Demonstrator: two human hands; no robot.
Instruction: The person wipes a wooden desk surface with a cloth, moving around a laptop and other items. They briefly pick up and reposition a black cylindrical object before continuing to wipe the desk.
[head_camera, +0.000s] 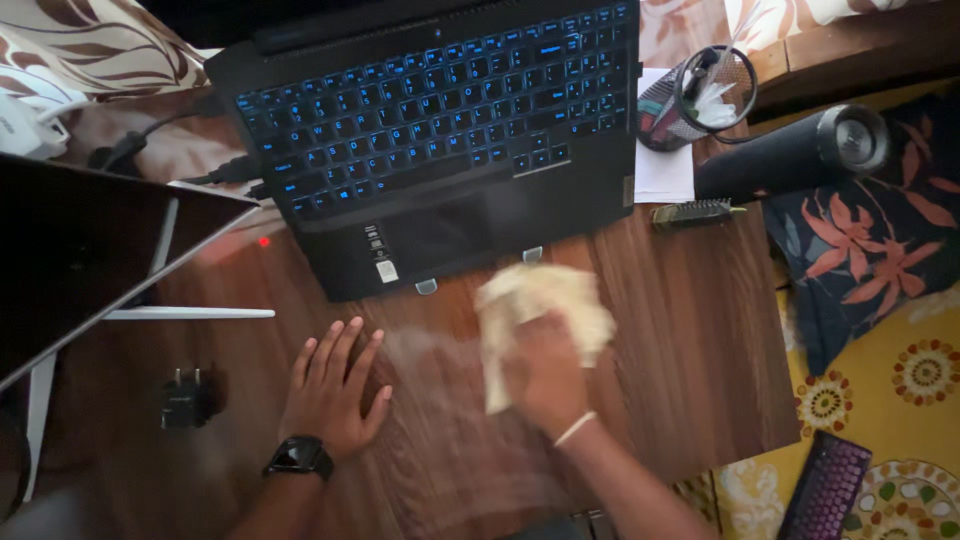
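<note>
dim warm room light, blue glow from laptop keys (440, 100), motion blur on cloth (540, 310), left edge dark

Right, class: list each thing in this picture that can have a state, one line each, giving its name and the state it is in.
Black laptop: open, keys lit blue.
Pale crumpled cloth: bunched, pressed on the brown wooden desk.
Right hand: gripping the cloth, blurred.
Left hand: flat on the desk, fingers spread.
Dark monitor: screen dark.
Black plug adapter: unplugged, lying on the desk.
Black mesh pen cup: upright.
</note>
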